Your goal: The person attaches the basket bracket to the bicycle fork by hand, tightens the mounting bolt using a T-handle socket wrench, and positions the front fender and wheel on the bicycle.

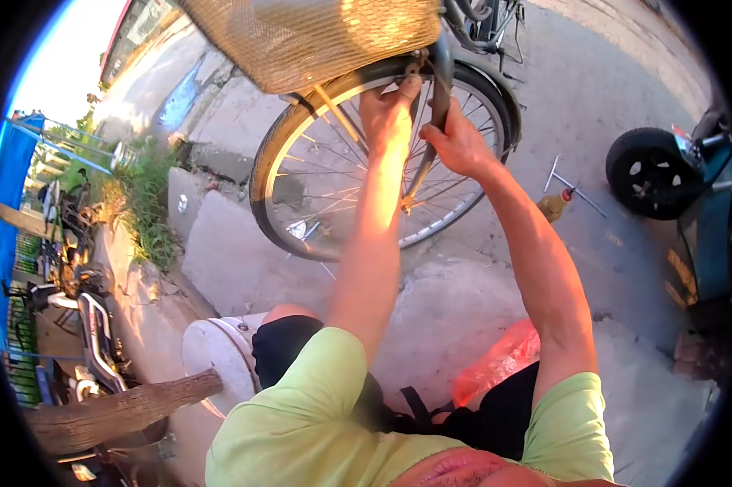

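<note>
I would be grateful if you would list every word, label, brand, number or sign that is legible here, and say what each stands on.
Nothing here can be read for certain.
Label beside the small black wheel: too small and blurred to read.
White frame at the far left: dark marks, too small to tell whether they are lettering.
Basket, fork and front tyre: no lettering that I can make out.
</note>
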Motion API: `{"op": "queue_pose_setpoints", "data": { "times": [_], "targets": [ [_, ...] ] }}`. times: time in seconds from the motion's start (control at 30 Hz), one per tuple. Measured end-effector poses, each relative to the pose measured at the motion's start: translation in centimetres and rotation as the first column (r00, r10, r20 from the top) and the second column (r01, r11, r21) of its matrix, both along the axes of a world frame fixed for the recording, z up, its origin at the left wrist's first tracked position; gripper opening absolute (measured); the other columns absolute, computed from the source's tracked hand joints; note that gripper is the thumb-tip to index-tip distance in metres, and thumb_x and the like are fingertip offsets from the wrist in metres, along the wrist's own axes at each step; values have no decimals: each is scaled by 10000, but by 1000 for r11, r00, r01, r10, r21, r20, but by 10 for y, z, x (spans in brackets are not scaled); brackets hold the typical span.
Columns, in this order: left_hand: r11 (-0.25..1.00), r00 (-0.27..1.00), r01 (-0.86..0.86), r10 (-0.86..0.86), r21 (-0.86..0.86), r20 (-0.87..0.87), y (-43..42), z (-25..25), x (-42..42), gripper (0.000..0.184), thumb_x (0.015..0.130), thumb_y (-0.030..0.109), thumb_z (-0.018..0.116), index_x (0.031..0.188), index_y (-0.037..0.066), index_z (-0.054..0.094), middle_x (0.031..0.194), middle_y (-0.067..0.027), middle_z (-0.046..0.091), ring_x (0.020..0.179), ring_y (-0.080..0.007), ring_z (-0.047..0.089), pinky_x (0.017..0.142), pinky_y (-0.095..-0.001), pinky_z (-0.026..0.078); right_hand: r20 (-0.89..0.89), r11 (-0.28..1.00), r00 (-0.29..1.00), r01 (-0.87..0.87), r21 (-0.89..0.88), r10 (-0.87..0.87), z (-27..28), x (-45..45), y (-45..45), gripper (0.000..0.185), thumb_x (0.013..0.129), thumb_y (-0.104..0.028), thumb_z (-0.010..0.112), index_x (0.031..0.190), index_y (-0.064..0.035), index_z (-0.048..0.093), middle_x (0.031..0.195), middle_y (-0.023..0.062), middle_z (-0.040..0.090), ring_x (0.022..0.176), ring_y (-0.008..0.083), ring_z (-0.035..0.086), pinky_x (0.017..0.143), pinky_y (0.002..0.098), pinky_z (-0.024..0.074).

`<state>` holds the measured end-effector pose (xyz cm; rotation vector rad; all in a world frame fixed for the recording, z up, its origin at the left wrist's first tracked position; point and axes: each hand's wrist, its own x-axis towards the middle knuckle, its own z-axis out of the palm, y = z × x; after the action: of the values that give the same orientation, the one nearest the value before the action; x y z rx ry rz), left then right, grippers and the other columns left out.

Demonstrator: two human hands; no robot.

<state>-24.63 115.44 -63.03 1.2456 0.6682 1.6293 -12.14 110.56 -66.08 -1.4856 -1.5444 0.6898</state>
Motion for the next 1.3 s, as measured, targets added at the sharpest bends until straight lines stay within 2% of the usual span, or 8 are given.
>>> {"op": "queue_pose_setpoints", "data": {
  "times": [0.23, 0.3, 0.4, 0.5, 0.63, 0.87, 1.03, 1.3],
  "targets": [
    [967, 962, -245, 252, 76, -102, -26, -6, 35, 598, 795, 228, 809, 1253, -9, 507, 1095, -117, 641, 997, -268, 618, 850, -409, 500, -221, 965, 943, -260, -24, 248, 1, 34, 5, 499, 923, -168, 672, 1341, -15, 446, 1161, 69, 625, 1042, 132, 574, 908, 313, 471],
    [807, 765, -535, 588, 248, -264, -39, -9, 51, 655, 802, 345, 787, 1283, 7, 498, 1222, -180, 589, 1137, -354, 555, 955, -521, 424, 35, 968, 968, -249, -7, 249, -1, 46, 10, 528, 902, -251, 694, 1330, -7, 504, 1270, 115, 612, 1178, 200, 558, 981, 369, 449],
    [817, 754, -562, 571, 132, -325, -58, -8, 71, 761, 833, 387, 735, 1398, 3, 400, 1367, -257, 472, 1219, -461, 468, 999, -587, 352, 313, 966, 927, -243, 85, 206, -13, 59, 5, 502, 913, -286, 649, 1309, -5, 521, 1262, 151, 610, 1190, 288, 562, 972, 402, 451],
    [617, 558, -729, 787, 298, -265, -67, -18, 85, 715, 820, 276, 727, 1378, -26, 398, 1240, -247, 534, 1111, -457, 522, 910, -559, 408, -314, 909, 854, -376, 180, 415, -53, 62, 14, 475, 928, -307, 614, 1289, -11, 527, 1212, 154, 613, 1126, 296, 580, 919, 400, 469],
    [693, 590, -669, 715, 269, -374, -80, -31, 87, 733, 815, 218, 714, 1394, -51, 354, 1180, -245, 546, 1051, -448, 530, 888, -544, 410, -870, 841, 146, -371, 393, 471, -86, 37, 24, 447, 949, -335, 568, 1262, -18, 536, 1145, 158, 617, 1041, 306, 603, 849, 398, 493],
    [755, 680, -591, 656, 284, -329, -120, -10, 68, 891, 825, 235, 705, 1500, -44, 194, 1349, -271, 410, 1199, -448, 412, 985, -555, 333, -764, 864, 403, -249, 437, 503, 7, -33, -54, 519, 1000, -469, 402, 1247, -15, 451, 957, 99, 537, 792, 220, 502, 678, 356, 429],
    [708, 678, -605, 698, 364, -232, -107, -16, 83, 844, 813, 131, 687, 1479, -56, 203, 1367, -301, 406, 1193, -475, 431, 978, -559, 353, -801, 748, 132, -472, 467, 584, -10, -8, -37, 561, 957, -483, 503, 1265, -14, 481, 934, 59, 522, 792, 190, 481, 681, 333, 418],
    [815, 825, -454, 537, 361, -177, -153, -33, 93, 602, 910, 179, 647, 1384, -74, 376, 1367, -313, 424, 1272, -473, 417, 1078, -524, 322, -527, 959, 802, -232, 160, 282, -45, 33, -15, 478, 947, -417, 583, 1201, -20, 504, 893, 20, 536, 755, 130, 489, 640, 287, 423]
  ]
}}
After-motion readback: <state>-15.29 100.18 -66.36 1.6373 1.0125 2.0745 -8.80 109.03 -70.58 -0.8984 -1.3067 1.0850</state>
